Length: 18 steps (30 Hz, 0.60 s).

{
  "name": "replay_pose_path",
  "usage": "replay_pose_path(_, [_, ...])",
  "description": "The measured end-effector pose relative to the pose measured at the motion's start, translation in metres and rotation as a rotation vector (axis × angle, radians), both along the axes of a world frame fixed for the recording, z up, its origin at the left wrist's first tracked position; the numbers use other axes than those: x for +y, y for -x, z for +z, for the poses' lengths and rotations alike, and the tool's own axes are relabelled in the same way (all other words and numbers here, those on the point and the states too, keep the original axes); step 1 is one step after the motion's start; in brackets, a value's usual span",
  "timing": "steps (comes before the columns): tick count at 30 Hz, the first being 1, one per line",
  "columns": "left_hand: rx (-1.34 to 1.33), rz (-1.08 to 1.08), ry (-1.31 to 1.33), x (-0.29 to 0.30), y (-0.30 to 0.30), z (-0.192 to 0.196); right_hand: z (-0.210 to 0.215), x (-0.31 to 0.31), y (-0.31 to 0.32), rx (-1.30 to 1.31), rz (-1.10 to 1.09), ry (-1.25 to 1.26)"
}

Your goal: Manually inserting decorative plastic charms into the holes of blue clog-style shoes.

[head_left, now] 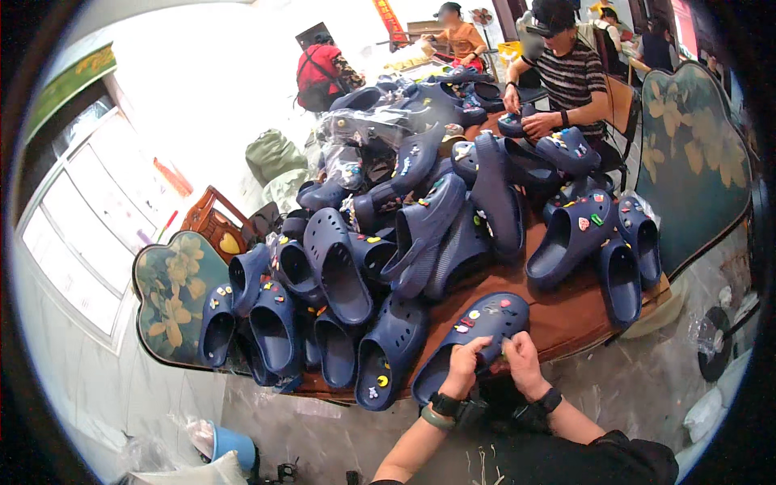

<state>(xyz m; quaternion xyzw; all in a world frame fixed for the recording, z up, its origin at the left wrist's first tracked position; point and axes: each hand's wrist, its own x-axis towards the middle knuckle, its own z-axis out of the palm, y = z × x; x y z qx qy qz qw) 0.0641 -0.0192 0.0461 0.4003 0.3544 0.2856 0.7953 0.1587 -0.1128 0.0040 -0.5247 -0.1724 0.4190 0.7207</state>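
A navy foam clog [514,311] lies at the near edge of the brown table, its toe pointing away to the right. Small coloured shoe charms [477,314] sit in the holes on its upper. At the clog's near side, my left hand [462,368] is closed on its edge, though the fingertips are partly hidden. My right hand [525,365] is pinched beside it, with a tiny greenish-yellow bit, seemingly a charm, at its fingertips. Both wrists wear dark bands.
A large heap of navy clogs [339,267] covers the table [558,311], some in clear plastic. More charm-covered clogs [570,234] stand at the right. Across the table, a co-worker [566,77] handles another clog. A blue bin [233,443] stands on the floor at lower left.
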Motion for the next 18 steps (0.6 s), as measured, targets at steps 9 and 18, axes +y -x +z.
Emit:
replay_pose_path(9, [0.043, -0.07, 0.0, 0.027, -0.003, -0.023, 0.013, -0.013, -0.009, -0.059, 0.12, -0.146])
replay_pose_path(18, [-0.087, -0.188, 0.135, 0.032, -0.009, -0.003, 0.047, 0.024, -0.108, -0.872, 0.011, -0.03])
